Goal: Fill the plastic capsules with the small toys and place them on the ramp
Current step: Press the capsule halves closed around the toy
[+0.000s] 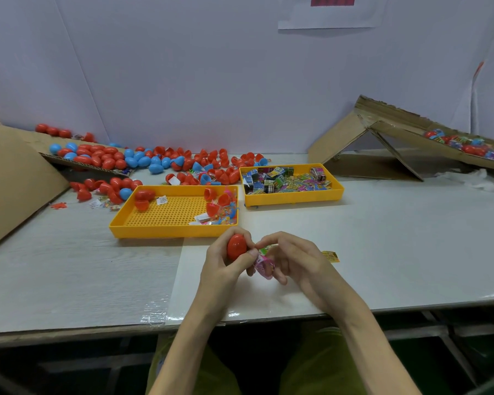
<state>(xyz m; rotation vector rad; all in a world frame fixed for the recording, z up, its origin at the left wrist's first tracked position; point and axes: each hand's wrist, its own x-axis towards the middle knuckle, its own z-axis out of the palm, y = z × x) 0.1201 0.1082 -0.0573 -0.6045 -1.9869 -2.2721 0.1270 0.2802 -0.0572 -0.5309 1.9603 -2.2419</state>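
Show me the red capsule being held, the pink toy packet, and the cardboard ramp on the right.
red capsule (236, 246): head view, middle of its shell.
pink toy packet (265, 268): head view, middle of its wrapper.
cardboard ramp (397, 132): head view, bare upper slope.

White table (382, 252), back half crowded.
Perforated yellow tray (166, 230) near front middle. Second yellow tray (294, 198), full of small packets, just right of it. Loose red and blue capsules (143, 161) behind it and to its left. Cardboard ramp (337, 141) well right of it, cardboard slope (15, 178) well left. Yellow card (330, 256) front-right of it.
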